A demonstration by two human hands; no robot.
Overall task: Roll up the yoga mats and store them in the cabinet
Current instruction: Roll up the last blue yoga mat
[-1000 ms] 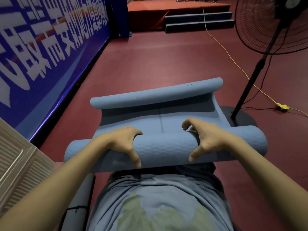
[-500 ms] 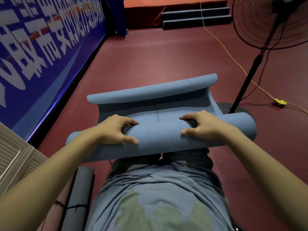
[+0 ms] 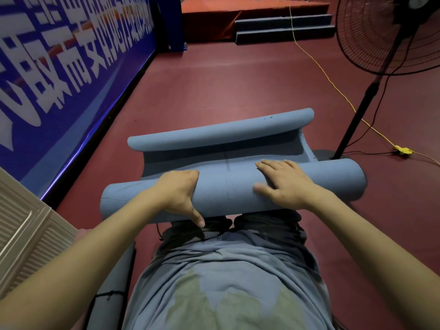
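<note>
Left hand (image 3: 177, 194) seemingly grips blue yoga mat (image 3: 228, 189); right hand (image 3: 283, 183) presses.

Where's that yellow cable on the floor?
In the head view the yellow cable lies on the red floor at right, running from the far steps past the fan stand.

Pretty dim indoor light overall, kinda flat, colours a bit muddy. There's a thin purple-white glare line along the bottom of the blue banner (image 3: 71, 75) on the left. Soft shadow under the yoga mat (image 3: 233, 189). Wide-angle lens bends the edges hard. Right hand (image 3: 283, 184) shows slight motion blur; far background is soft.
</note>
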